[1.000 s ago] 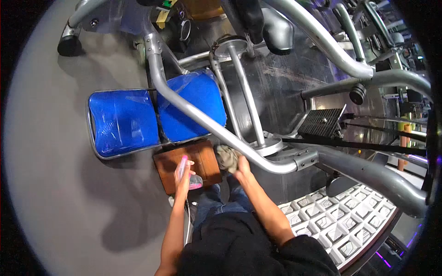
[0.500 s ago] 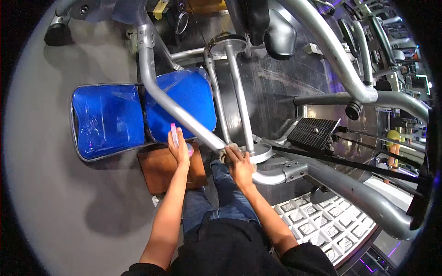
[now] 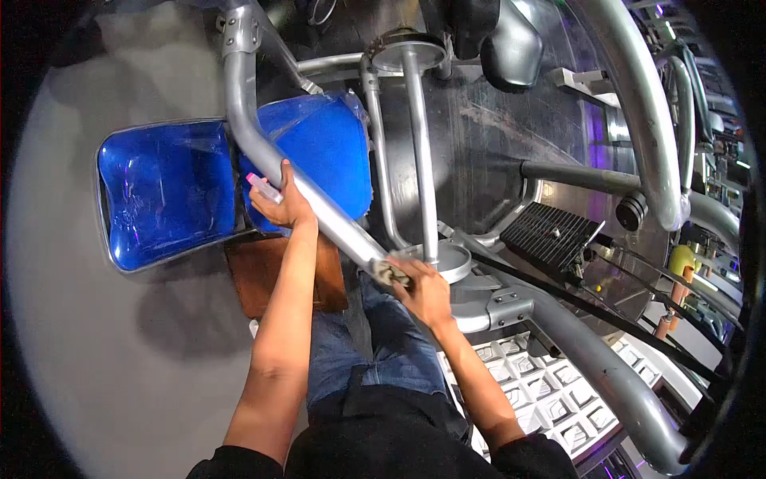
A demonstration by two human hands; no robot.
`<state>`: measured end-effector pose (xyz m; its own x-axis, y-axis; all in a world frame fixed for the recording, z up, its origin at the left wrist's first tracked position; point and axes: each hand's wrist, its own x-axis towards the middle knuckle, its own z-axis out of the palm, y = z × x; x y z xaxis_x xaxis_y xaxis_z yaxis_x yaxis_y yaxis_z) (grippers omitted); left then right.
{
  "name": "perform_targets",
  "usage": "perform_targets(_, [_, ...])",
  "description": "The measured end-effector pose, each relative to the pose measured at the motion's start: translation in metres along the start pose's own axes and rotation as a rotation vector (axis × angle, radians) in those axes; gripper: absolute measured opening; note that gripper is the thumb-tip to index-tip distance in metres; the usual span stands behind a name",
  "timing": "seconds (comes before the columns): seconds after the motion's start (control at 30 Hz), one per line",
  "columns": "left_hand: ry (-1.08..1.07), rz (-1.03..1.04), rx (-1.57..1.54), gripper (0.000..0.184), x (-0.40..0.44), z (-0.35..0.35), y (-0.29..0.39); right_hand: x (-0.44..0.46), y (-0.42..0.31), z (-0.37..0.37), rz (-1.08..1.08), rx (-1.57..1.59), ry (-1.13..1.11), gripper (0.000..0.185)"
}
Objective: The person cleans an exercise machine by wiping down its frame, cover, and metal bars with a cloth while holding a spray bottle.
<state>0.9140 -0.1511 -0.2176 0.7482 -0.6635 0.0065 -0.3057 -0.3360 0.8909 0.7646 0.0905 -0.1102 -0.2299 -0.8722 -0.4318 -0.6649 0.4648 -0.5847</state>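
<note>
My right hand presses a crumpled, dirty pale cloth against the lower bend of a thick silver tube of a gym machine frame. My left hand is wrapped round a small clear bottle with a pink end, which points up and left. The thumb of that hand lies along the side of the same tube. Behind the bottle is a blue chair covered in clear plastic; the tube crosses in front of it. Part of the bottle is hidden by my fingers.
A brown wooden stool top stands by my legs. Just right of the cloth are a round metal plate and a thin upright bar. A black ribbed footplate and a white patterned panel lie to the right.
My left hand has moved left and up onto the tube, with the bottle now tilted left. The cloth has shifted slightly down the tube under my right hand. The view has shifted.
</note>
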Motion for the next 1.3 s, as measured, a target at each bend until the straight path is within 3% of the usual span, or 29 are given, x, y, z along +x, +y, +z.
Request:
perform_targets(0.1, [0.044,0.056,0.096,0.057,-0.003,-0.001,0.009,0.002,0.022,0.0,0.092,0.096,-0.015,0.037])
perform_targets(0.2, [0.026,0.008,-0.051,0.054,0.0,0.002,0.001,0.032,0.031,0.016,0.02,0.051,-0.066,0.036])
perform_targets(0.33, [0.016,-0.027,0.004,0.051,0.001,0.001,0.0,0.098,0.017,0.047,-0.012,0.123,-0.099,0.039])
perform_targets(0.43, [0.021,-0.055,0.02,0.05,0.0,0.002,0.004,0.127,-0.003,0.047,0.063,0.22,-0.246,0.041])
perform_targets(0.57, [0.007,-0.105,-0.026,0.051,-0.001,0.002,0.006,0.116,0.002,0.038,-0.073,0.242,-0.234,0.042])
perform_targets(0.63, [0.011,-0.093,0.027,0.051,-0.003,0.002,0.011,0.099,0.011,0.023,0.056,0.41,-0.264,0.041])
perform_targets(0.73, [0.013,-0.087,0.064,0.051,-0.002,0.0,0.007,0.071,0.042,0.017,0.225,0.323,-0.344,0.036])
perform_targets(0.83, [0.018,-0.106,0.012,0.051,-0.004,0.002,0.01,0.062,0.05,0.015,0.23,0.342,-0.353,0.037])
perform_targets(0.97, [0.037,-0.114,-0.032,0.05,-0.002,0.004,0.002,0.098,0.034,0.033,0.14,0.299,-0.361,0.033])
perform_targets(1.1, [0.05,-0.061,0.034,0.049,-0.001,0.003,0.0,0.153,-0.007,0.055,-0.038,0.401,-0.196,0.03])
perform_targets(1.17, [-0.015,-0.144,-0.007,0.057,-0.003,0.0,0.01,0.175,-0.03,0.056,-0.116,0.354,-0.157,0.031])
perform_targets(1.3, [-0.018,-0.136,0.062,0.057,-0.003,-0.002,0.014,0.17,-0.037,0.048,-0.106,0.349,-0.158,0.032])
